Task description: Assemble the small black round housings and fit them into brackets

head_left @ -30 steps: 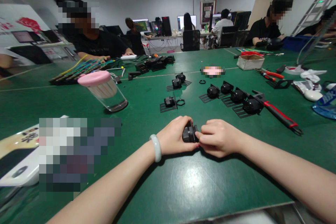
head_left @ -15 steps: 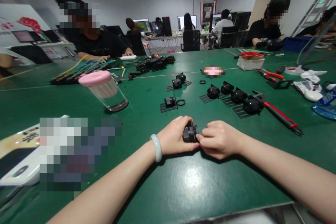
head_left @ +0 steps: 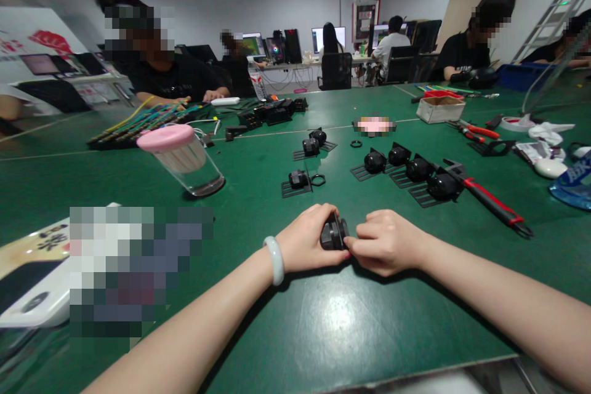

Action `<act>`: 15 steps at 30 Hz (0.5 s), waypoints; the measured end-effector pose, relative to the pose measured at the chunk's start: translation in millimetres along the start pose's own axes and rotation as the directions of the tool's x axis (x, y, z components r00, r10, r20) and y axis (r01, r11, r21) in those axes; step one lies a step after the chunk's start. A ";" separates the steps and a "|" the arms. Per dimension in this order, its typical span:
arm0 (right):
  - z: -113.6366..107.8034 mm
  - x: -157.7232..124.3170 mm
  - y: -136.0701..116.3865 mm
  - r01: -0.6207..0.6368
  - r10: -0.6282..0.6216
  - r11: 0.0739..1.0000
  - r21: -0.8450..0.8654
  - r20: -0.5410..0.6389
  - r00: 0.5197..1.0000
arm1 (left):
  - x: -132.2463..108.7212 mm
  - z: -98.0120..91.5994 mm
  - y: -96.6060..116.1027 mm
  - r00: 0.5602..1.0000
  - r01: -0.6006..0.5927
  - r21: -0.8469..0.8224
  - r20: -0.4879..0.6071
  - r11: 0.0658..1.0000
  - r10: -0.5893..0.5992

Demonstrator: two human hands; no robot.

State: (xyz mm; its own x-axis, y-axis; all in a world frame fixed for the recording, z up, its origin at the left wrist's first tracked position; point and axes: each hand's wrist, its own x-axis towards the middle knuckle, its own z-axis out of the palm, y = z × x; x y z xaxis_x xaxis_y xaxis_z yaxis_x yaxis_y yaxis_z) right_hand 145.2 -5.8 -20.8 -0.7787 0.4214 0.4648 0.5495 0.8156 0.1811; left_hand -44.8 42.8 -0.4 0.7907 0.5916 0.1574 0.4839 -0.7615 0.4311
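Plainly, the green table (head_left: 258, 351) dominates, its near edge slanting across the lower right; a broad, glossy stretch of surface spreads from that edge up between the forearms to the hands. Left of this working room stands a pink-lidded glass tumbler (head_left: 207, 175), well apart from the left wrist; opposite, a red-handled adjustable wrench (head_left: 493, 200) bounds the space beyond the right hand (head_left: 390, 243). The left hand (head_left: 305, 240) grips a black hex-sided fitting (head_left: 329, 236), thumb along its near side, fingers over the far side. This fitting sits between both hands, its faceted body toward the left palm, a thin plate edge-on, then a ridged ring (head_left: 344, 229) on the right. The right fingers curl inward, index tip at that ring; whether they pinch it, I cannot tell. Smallest is a loose black hex nut (head_left: 356, 144), farther back.
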 end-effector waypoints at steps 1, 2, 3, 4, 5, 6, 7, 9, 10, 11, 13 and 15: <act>0.1 -0.1 0.8 -0.013 0.013 1.000 -0.006 -0.003 1.000 | -0.1 0.1 -0.2 1.000 0.002 0.005 0.000 1.000 -0.002; 0.3 -0.2 1.7 -0.027 0.027 1.000 -0.011 -0.006 1.000 | -0.2 0.0 -0.3 1.000 0.002 0.010 0.000 1.000 -0.002; 0.5 -0.3 2.6 -0.043 0.043 0.999 -0.014 -0.008 0.999 | -0.2 -0.1 -0.5 1.000 0.001 0.015 0.001 1.000 -0.001; 0.8 -0.4 3.5 -0.060 0.060 0.998 -0.014 -0.007 0.998 | -0.3 -0.2 -0.5 1.000 -0.002 0.017 0.003 1.000 0.002; 1.1 -0.6 4.5 -0.081 0.080 0.997 -0.010 -0.004 0.997 | -0.3 -0.4 -0.6 1.000 -0.005 0.019 0.005 1.000 0.005; 1.5 -0.7 5.4 -0.104 0.104 0.995 -0.002 0.002 0.995 | -0.3 -0.6 -0.5 1.000 -0.007 0.019 0.006 1.000 0.007; 2.0 -0.9 6.3 -0.131 0.131 0.991 0.009 0.008 0.991 | -0.3 -0.8 -0.4 1.000 -0.008 0.017 0.007 1.000 0.008; 3.0 -0.9 8.0 -0.182 0.181 0.983 0.041 0.022 0.983 | -0.2 -1.1 0.0 1.000 -0.006 0.010 0.006 1.000 0.006; 3.6 -0.8 8.7 -0.205 0.203 0.977 0.062 0.030 0.979 | -0.2 -1.3 0.3 1.000 -0.004 0.006 0.006 1.000 0.004; 4.1 -0.5 9.2 -0.230 0.228 0.970 0.082 0.041 0.973 | -0.1 -1.4 0.5 1.000 -0.002 0.003 0.006 1.000 0.002; 5.3 0.7 10.2 -0.283 0.276 0.953 0.111 0.078 0.958 | -0.2 -1.7 0.9 1.000 0.000 -0.002 0.009 1.000 0.000; 6.5 2.2 10.8 -0.315 0.300 0.942 0.111 0.133 0.944 | -0.4 -1.8 1.1 1.000 0.001 -0.008 0.010 1.000 -0.001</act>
State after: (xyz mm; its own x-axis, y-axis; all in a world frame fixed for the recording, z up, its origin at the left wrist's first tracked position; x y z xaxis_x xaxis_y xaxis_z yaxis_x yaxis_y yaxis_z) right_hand 147.5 6.5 -23.4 -0.6106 0.6958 0.3782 0.7300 0.6797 -0.0718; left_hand -45.2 42.2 1.6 0.7940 0.5897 0.1478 0.4817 -0.7586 0.4387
